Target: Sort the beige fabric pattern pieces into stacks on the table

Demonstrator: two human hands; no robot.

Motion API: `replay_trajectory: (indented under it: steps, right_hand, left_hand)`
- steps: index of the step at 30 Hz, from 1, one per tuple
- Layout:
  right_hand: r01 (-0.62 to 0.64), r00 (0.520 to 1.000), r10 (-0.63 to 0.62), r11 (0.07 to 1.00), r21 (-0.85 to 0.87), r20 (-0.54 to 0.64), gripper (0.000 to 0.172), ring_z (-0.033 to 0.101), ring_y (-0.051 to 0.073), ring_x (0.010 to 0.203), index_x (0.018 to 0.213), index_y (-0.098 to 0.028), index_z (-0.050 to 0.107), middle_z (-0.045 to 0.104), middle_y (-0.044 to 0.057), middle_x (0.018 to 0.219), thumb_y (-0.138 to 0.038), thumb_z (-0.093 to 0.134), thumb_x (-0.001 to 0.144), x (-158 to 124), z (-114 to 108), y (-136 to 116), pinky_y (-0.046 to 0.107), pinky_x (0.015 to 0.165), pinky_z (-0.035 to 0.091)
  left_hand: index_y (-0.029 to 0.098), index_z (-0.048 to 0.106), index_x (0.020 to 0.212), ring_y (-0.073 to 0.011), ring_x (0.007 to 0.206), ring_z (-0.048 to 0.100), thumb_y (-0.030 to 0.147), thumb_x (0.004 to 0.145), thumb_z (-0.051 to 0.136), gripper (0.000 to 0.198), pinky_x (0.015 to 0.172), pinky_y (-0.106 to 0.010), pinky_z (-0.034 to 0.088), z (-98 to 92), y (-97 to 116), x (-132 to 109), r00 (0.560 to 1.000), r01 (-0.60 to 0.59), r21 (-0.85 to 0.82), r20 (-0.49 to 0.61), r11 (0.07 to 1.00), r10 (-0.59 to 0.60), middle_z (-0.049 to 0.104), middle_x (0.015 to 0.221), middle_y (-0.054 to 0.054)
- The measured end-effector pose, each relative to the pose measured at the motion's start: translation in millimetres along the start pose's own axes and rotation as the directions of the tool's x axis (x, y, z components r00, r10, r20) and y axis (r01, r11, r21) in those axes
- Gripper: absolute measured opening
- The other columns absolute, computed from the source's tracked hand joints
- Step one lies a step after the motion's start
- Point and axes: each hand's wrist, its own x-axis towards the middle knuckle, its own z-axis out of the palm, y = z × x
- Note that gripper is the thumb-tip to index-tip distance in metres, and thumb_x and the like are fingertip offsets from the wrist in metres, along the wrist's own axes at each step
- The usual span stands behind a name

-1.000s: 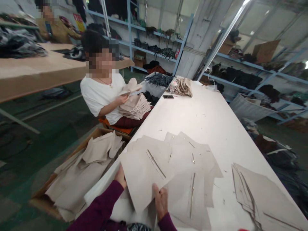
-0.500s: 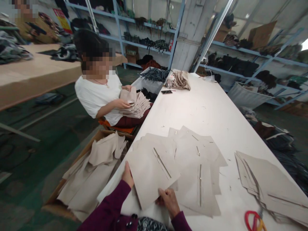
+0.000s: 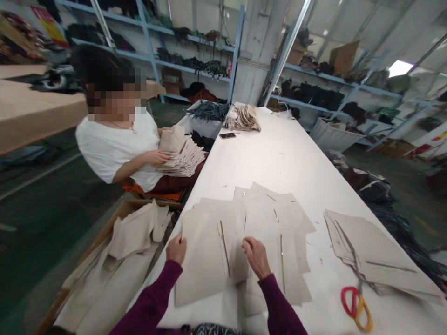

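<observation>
Lower centre: left hand [image 3: 176, 249] grips the left edge of a fabric piece [image 3: 204, 260]. Right hand [image 3: 256, 256], fingers curled, presses its right edge on the table [image 3: 296, 158].

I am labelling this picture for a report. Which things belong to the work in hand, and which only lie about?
In hand:
- left hand and right hand, both on the top fabric piece
- spread of fabric pieces under it

Lying about:
- scissors
- stack of pieces at right
- phone
- far pile
- a co-worker's bundle
</observation>
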Motion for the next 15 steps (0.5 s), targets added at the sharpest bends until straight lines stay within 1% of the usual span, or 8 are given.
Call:
replay_trajectory:
  steps: [1, 2, 4, 6, 8, 10, 13, 15]
  right_hand:
    - [-0.031, 0.996, 0.026, 0.997, -0.064, -0.08, 0.026, 0.055, 0.016, 0.069, 0.078, -0.014, 0.06, 0.061, 0.006, 0.073, -0.023, 0.036, 0.081, 16, -2, 6, 0.025, 0.065, 0.039]
    - [-0.071, 0.991, 0.057, 0.991, -0.113, -0.125, 0.025, 0.055, 0.017, 0.071, 0.081, -0.013, 0.059, 0.061, 0.007, 0.076, -0.022, 0.036, 0.08, 31, -2, 13, 0.026, 0.067, 0.039]
    - [-0.144, 0.983, 0.122, 0.977, -0.156, -0.137, 0.021, 0.054, 0.017, 0.072, 0.08, -0.013, 0.059, 0.061, 0.007, 0.075, -0.019, 0.039, 0.077, 54, 2, 28, 0.026, 0.066, 0.037]
    - [-0.194, 0.976, 0.176, 0.97, -0.149, -0.131, 0.017, 0.054, 0.017, 0.067, 0.075, -0.013, 0.059, 0.06, 0.006, 0.07, -0.018, 0.043, 0.075, 70, 9, 39, 0.025, 0.062, 0.037]
    - [-0.23, 0.968, 0.214, 0.965, -0.126, -0.133, 0.014, 0.054, 0.016, 0.063, 0.072, -0.012, 0.059, 0.06, 0.006, 0.067, -0.022, 0.048, 0.075, 81, 16, 45, 0.024, 0.058, 0.036]
    - [-0.255, 0.962, 0.241, 0.961, -0.107, -0.128, 0.019, 0.054, 0.016, 0.062, 0.071, -0.012, 0.059, 0.06, 0.006, 0.067, -0.029, 0.053, 0.075, 88, 22, 46, 0.024, 0.056, 0.036]
    - [-0.244, 0.967, 0.236, 0.965, -0.093, -0.092, 0.028, 0.055, 0.018, 0.064, 0.069, -0.012, 0.059, 0.061, 0.006, 0.069, -0.041, 0.061, 0.072, 93, 34, 39, 0.024, 0.056, 0.037]
    - [-0.222, 0.974, 0.217, 0.971, -0.086, -0.058, 0.031, 0.057, 0.02, 0.067, 0.07, -0.013, 0.06, 0.062, 0.007, 0.072, -0.043, 0.068, 0.065, 89, 46, 31, 0.025, 0.058, 0.038]
  left_hand:
    - [0.013, 0.058, 0.08, -0.0286, 0.094, 0.052, 0.027, 0.068, 0.048, 0.021, 0.091, -0.043, 0.038, 2.5, 3, 2, 1.0, -0.009, 0.052, -0.024, 0.999, 0.01, 0.058, 0.079, -0.01]
    - [0.012, 0.058, 0.083, -0.0297, 0.098, 0.05, 0.027, 0.069, 0.047, 0.024, 0.093, -0.044, 0.036, 4.7, 6, 2, 0.999, -0.017, 0.097, -0.04, 0.995, 0.021, 0.057, 0.084, -0.012]
    - [0.01, 0.056, 0.091, -0.0309, 0.1, 0.049, 0.029, 0.07, 0.044, 0.031, 0.092, -0.043, 0.037, 7.4, 8, 2, 0.999, -0.021, 0.158, -0.036, 0.987, 0.027, 0.057, 0.091, -0.015]
    - [0.009, 0.055, 0.095, -0.031, 0.095, 0.053, 0.031, 0.071, 0.043, 0.035, 0.087, -0.042, 0.04, 8.0, 7, 3, 1.0, -0.009, 0.197, -0.011, 0.98, 0.012, 0.058, 0.09, -0.017]
    - [0.01, 0.056, 0.094, -0.0304, 0.089, 0.056, 0.035, 0.07, 0.043, 0.037, 0.083, -0.041, 0.043, 7.6, 5, 5, 1.0, 0.0, 0.226, 0.012, 0.974, -0.002, 0.061, 0.088, -0.016]
    - [0.011, 0.056, 0.092, -0.0309, 0.087, 0.058, 0.038, 0.069, 0.046, 0.038, 0.081, -0.04, 0.044, 7.7, 5, 10, 0.999, -0.004, 0.25, 0.033, 0.968, -0.004, 0.062, 0.087, -0.016]
    - [0.01, 0.056, 0.09, -0.0344, 0.09, 0.058, 0.043, 0.067, 0.047, 0.041, 0.082, -0.044, 0.043, 8.2, 6, 17, 0.998, -0.008, 0.28, 0.055, 0.96, -0.008, 0.063, 0.089, -0.019]
    - [0.01, 0.055, 0.091, -0.0351, 0.091, 0.058, 0.045, 0.066, 0.05, 0.044, 0.082, -0.044, 0.044, 6.6, 6, 21, 0.998, 0.011, 0.289, 0.06, 0.957, -0.029, 0.063, 0.091, -0.021]
